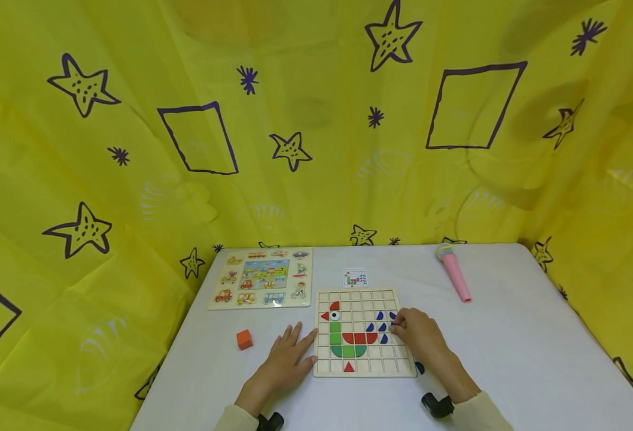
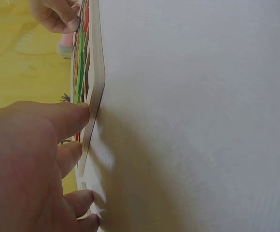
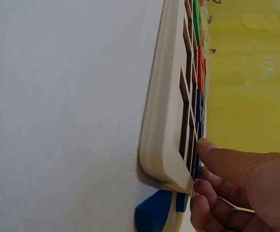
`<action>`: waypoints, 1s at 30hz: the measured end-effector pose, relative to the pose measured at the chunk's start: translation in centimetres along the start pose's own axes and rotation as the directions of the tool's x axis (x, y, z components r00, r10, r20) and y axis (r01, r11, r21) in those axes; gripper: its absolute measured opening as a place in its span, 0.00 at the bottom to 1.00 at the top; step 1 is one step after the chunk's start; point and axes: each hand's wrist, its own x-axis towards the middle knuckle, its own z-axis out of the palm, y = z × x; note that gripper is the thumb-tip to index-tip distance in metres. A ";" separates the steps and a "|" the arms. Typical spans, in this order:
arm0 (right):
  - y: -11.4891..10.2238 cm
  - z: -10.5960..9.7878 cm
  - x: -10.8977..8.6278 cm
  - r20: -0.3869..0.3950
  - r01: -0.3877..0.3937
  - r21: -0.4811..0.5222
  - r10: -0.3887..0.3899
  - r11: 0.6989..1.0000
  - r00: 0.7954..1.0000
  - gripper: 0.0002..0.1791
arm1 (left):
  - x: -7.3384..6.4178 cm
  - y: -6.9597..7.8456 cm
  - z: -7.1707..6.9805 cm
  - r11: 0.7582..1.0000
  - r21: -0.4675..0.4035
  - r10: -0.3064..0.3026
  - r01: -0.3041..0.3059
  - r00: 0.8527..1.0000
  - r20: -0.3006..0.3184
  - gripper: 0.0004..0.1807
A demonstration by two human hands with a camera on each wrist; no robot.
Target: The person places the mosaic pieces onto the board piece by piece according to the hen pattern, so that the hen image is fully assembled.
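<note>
A wooden grid board [image 1: 324, 364] lies on the table, with red, green and blue pieces forming a bird shape in its cells. My left hand [image 1: 286, 361] rests spread on the table, thumb and index finger touching the board's left edge. Over the right edge of the board, my right hand [image 1: 420, 333] pinches a small blue puzzle piece, mostly covered by the fingertips, beside the other blue pieces [image 1: 383, 327]. Another blue piece [image 3: 153, 211] lies on the table by the board's near right corner. A red triangle [image 1: 349, 367] sits in the bottom row.
Behind the grid board lies a small picture card [image 1: 355, 278] showing a similar bird. A vehicle puzzle board [image 1: 225, 303] is at the back left, an orange cube [image 1: 244, 339] in front of it. A pink toy microphone [image 1: 457, 276] lies back right. Yellow curtains [image 1: 316, 197] surround the table.
</note>
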 end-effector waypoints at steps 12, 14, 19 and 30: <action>-0.2 -0.2 -0.2 0.024 -0.028 0.016 0.027 0.999 0.999 0.06 | 0.0 0.2 -0.3 1.000 -0.001 0.005 -0.005 1.000 -0.002 0.34; -0.2 -0.2 -0.2 0.026 -0.037 0.013 0.037 0.999 0.999 0.06 | -0.1 0.3 -0.3 1.000 -0.002 0.003 -0.003 1.000 -0.001 0.34; -0.1 -0.2 -0.1 0.029 -0.050 0.015 0.049 0.999 0.998 0.07 | -0.2 0.3 -0.3 1.000 -0.001 0.012 -0.012 1.000 -0.004 0.34; 0.0 -0.1 -0.3 0.018 -0.050 0.025 0.049 0.998 0.999 0.08 | 0.0 0.2 -0.2 1.000 -0.001 -0.001 0.001 1.000 0.000 0.34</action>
